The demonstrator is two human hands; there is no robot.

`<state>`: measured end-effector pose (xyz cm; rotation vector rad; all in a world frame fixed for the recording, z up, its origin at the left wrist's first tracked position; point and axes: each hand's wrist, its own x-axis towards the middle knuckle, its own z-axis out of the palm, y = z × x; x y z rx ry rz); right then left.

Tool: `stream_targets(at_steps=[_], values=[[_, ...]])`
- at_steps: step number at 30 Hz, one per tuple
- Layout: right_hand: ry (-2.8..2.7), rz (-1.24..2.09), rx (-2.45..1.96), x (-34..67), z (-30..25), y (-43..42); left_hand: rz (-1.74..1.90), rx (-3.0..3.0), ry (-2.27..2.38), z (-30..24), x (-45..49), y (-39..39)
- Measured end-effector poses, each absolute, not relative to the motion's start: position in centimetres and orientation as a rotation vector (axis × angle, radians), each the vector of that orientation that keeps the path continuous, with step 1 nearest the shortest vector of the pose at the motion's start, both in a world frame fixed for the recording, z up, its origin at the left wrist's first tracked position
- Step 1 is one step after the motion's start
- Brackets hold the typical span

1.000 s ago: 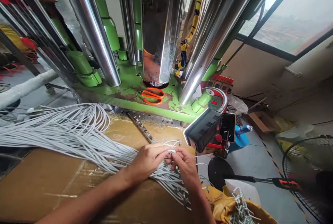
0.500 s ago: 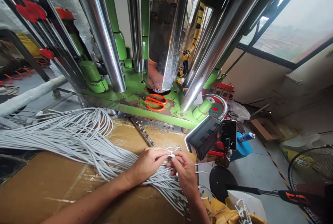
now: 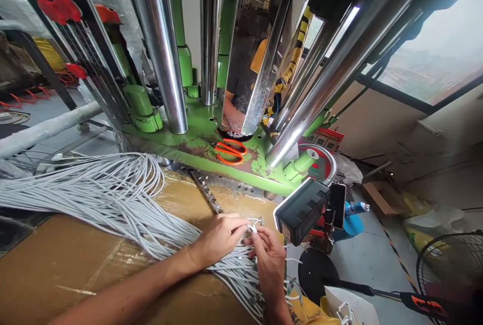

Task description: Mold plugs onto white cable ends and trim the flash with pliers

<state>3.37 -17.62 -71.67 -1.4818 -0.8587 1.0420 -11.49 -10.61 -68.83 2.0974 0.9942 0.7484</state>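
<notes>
A small white cable end [image 3: 252, 228] is between the fingertips of both hands, at the right end of a thick bundle of light grey cables [image 3: 151, 219]. My left hand [image 3: 219, 239] pinches it from the left, fingers closed. From the right, my right hand [image 3: 267, 249] grips it between thumb and forefinger, the other fingers curled. The fingers cover much of it, so its exact shape is hard to make out. Beneath and around the hands lie more cable ends, some with small green tips. A narrow metal strip with slots [image 3: 207, 191] lies just beyond my left hand.
Behind the brown-covered table [image 3: 94, 264] stands a green machine base [image 3: 188, 149] with steel columns [image 3: 160, 53]. Orange-handled scissors [image 3: 230, 151] lie on it. Right of my hands are a black lamp [image 3: 302, 212], a blue spray can [image 3: 356, 208] and a fan [image 3: 449, 264].
The whole view has shifted slightly, so the machine stands further right. Both hands stay together on the white cable end, with only a slight shift of the fingers.
</notes>
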Motion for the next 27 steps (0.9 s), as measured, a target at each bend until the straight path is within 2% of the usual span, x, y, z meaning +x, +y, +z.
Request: stream_targets(at_steps=[27], values=[[-0.890, 1.045, -1.431, 4.08, -72.16, -17.64, 0.671, 2.092, 0.914, -68.99, -11.60, -10.24]])
